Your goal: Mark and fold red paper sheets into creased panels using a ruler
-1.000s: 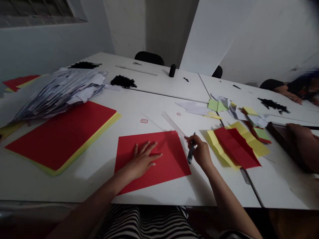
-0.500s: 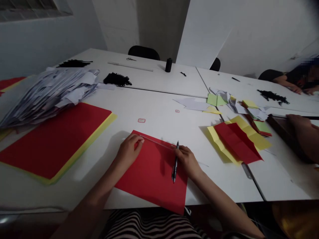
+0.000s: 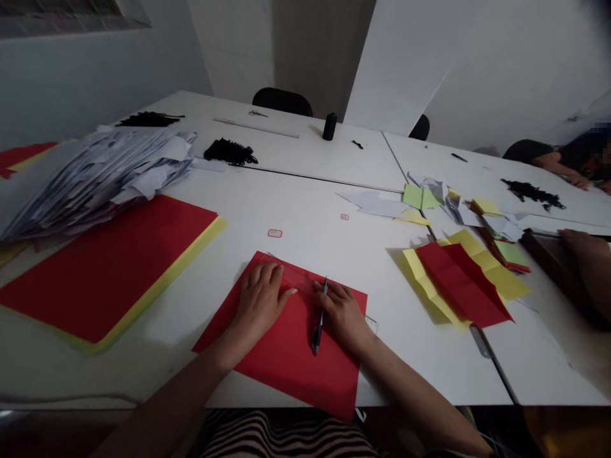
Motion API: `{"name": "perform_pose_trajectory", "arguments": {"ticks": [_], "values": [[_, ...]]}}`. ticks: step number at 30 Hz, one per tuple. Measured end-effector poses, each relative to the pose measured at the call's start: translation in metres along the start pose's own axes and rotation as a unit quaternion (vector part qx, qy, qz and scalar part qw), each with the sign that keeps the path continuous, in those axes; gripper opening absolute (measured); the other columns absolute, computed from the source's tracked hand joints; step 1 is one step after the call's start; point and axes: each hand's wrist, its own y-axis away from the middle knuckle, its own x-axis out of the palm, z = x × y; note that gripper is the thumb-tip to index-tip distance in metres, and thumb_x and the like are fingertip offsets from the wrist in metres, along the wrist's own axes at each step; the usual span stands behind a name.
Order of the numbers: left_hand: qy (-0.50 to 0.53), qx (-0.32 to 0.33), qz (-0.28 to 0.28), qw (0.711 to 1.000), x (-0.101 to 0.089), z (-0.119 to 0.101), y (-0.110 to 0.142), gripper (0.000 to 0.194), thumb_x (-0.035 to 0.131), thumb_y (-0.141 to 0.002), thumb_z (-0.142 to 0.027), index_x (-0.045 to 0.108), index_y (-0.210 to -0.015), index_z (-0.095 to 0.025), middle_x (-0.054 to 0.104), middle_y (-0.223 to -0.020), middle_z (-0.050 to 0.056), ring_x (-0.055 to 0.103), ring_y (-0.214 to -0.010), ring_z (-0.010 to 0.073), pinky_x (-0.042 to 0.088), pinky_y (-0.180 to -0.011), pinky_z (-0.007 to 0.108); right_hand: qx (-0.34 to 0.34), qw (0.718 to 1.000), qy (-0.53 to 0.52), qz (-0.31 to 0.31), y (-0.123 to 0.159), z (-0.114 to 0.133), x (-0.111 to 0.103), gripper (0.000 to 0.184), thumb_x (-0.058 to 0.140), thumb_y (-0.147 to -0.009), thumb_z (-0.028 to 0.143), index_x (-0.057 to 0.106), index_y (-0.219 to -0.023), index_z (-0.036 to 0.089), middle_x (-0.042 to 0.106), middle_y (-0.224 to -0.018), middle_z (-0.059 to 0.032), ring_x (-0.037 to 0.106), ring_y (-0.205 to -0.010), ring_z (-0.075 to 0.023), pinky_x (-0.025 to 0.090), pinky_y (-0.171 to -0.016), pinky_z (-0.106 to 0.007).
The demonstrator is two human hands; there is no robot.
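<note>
A sheet of red paper (image 3: 296,356) lies in front of me, its near edge reaching the table's front edge. Slanting across its upper part is a clear ruler (image 3: 296,277), whose right end sticks out past the paper. My left hand (image 3: 260,296) rests on the ruler's left part with fingers laid flat and thumb apart. Held in my right hand (image 3: 342,312) is a dark pen (image 3: 319,324), its tip pointing away from me. The right fingers also touch the ruler, and that hand covers part of it.
At left lies a red, yellow and green paper stack (image 3: 119,267) beside a heap of white papers (image 3: 109,178). Folded red and yellow sheets (image 3: 458,277) lie right. Behind are black cord bundles (image 3: 229,151) and a black spool (image 3: 329,126). Another person's hand (image 3: 587,254) is at far right.
The ruler has moved down from the paper's top edge and now slants across the sheet. Both hands shifted with it; the left fingers flattened. The pen moved left with my right hand.
</note>
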Motion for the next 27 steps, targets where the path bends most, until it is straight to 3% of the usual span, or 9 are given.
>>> {"name": "perform_pose_trajectory", "arguments": {"ticks": [4,10,15,21,27], "values": [[-0.007,-0.004,0.002,1.000,0.004,-0.014,0.011,0.050,0.055,-0.090,-0.038,0.048,-0.132,-0.013,0.048,-0.136,0.017,0.044,-0.121,0.0352,0.037,-0.101,0.052,0.002,1.000,-0.015,-0.012,0.005,-0.008,0.003,0.043,0.052,-0.078,-0.003,0.056,-0.115,0.019,0.058,-0.131,-0.0113,0.051,-0.120,-0.0286,0.046,-0.092,-0.045],[0.030,0.022,0.048,0.998,0.002,-0.039,0.023,0.042,0.048,-0.093,-0.025,0.047,-0.133,-0.013,0.045,-0.139,0.016,0.043,-0.122,0.0329,0.035,-0.103,0.054,0.017,0.999,-0.032,-0.032,0.014,-0.014,0.010,0.045,0.047,-0.075,-0.004,0.056,-0.114,0.018,0.057,-0.132,-0.0131,0.054,-0.116,-0.0285,0.048,-0.090,-0.046],[0.049,0.024,0.035,0.998,0.006,-0.040,0.027,0.041,0.046,-0.094,-0.023,0.046,-0.133,-0.014,0.043,-0.140,0.015,0.041,-0.124,0.0320,0.033,-0.107,0.052,0.002,0.999,-0.035,-0.033,0.017,-0.014,0.009,0.046,0.047,-0.075,-0.002,0.055,-0.116,0.019,0.058,-0.131,-0.0122,0.053,-0.117,-0.0289,0.049,-0.090,-0.047],[0.019,0.054,0.023,0.998,0.017,-0.041,0.029,0.037,0.044,-0.093,-0.016,0.051,-0.129,-0.014,0.052,-0.126,0.012,0.045,-0.118,0.0295,0.029,-0.110,0.051,0.022,0.999,-0.014,-0.026,0.028,-0.021,0.006,0.042,0.045,-0.082,0.003,0.055,-0.119,0.021,0.059,-0.130,-0.0097,0.054,-0.115,-0.0273,0.049,-0.088,-0.044],[0.000,0.063,0.036,0.997,0.016,-0.039,0.023,0.038,0.039,-0.097,-0.018,0.050,-0.133,-0.017,0.051,-0.135,0.009,0.040,-0.125,0.0283,0.026,-0.109,0.057,0.039,0.999,-0.003,-0.033,0.040,-0.025,0.006,0.042,0.044,-0.082,0.003,0.055,-0.120,0.019,0.059,-0.130,-0.0092,0.053,-0.111,-0.0283,0.049,-0.086,-0.045]]}}
